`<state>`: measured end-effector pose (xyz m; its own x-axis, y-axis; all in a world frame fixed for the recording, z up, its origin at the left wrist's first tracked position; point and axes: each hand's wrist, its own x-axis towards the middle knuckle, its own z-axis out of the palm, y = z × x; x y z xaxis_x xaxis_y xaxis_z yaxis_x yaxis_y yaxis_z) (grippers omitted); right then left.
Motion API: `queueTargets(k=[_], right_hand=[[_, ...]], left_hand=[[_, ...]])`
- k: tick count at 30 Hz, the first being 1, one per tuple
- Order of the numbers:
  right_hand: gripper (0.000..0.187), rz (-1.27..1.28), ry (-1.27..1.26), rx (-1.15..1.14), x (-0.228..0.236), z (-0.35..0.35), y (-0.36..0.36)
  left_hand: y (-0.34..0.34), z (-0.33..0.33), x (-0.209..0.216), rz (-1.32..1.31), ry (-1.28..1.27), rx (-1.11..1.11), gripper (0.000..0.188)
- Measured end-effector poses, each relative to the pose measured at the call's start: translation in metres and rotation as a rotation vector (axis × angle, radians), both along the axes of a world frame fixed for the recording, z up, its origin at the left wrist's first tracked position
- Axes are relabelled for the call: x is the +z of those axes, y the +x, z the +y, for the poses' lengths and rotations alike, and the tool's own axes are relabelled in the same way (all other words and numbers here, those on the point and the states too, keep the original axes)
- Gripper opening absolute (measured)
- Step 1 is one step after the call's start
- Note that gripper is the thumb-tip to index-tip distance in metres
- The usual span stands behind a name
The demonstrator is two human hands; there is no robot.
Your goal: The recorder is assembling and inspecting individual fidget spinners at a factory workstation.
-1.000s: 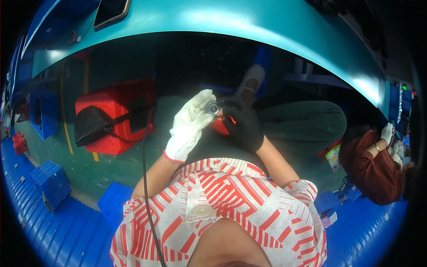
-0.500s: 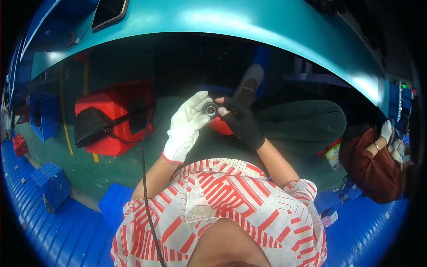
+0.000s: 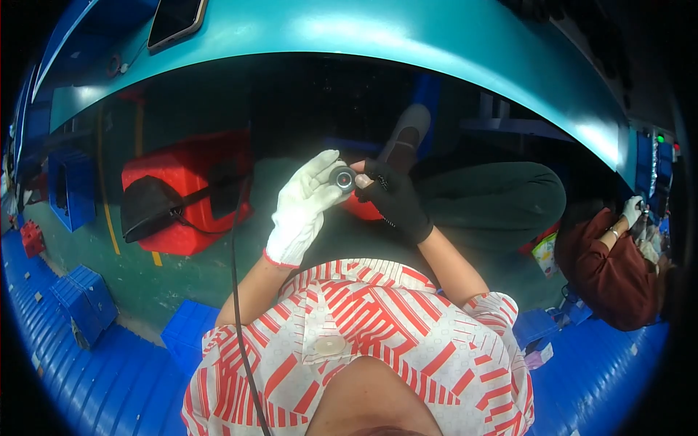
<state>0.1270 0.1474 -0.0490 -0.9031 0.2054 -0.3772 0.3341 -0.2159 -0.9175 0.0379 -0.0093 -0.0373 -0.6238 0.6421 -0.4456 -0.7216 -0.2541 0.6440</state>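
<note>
Above my lap is a small round black part [image 3: 342,179] with a pale ring and a reddish centre on its face. My left hand [image 3: 303,206], in a white knit glove, grips it between thumb and fingers. On its other side, my right hand [image 3: 393,195] wears a black fingerless glove. Its bare thumb and fingertip pinch at the right edge of the part. The back of the part is hidden by my fingers.
A teal bench [image 3: 349,27] curves across the front, with a phone [image 3: 177,22] at its left. A red stool [image 3: 182,163] with a black bag [image 3: 151,208] stands left. Blue crates [image 3: 83,301] lie farther left. A co-worker in a brown top [image 3: 614,280] works at right.
Both hands stay in nearly the same place on the round black part, with only a slight shift of the right fingers. The co-worker's gloved hand has moved slightly.
</note>
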Motion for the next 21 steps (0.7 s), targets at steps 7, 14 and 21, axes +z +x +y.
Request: queueTargets(k=[7, 14, 21], right_hand=[[0.026, 0.026, 0.016, -0.008, -0.0023, -0.0005, 0.0004], [0.026, 0.038, 0.013, -0.013, -0.0029, 0.0001, 0.0001], [0.026, 0.039, -0.101, -0.038, -0.0020, 0.0025, 0.0000]], left_hand=[[-0.0011, -0.0006, -0.0006, -0.016, 0.016, -0.012, 0.052], [-0.0015, -0.0016, -0.0031, -0.042, 0.002, -0.017, 0.053], [-0.0002, -0.0004, -0.0025, -0.087, -0.007, -0.023, 0.051]])
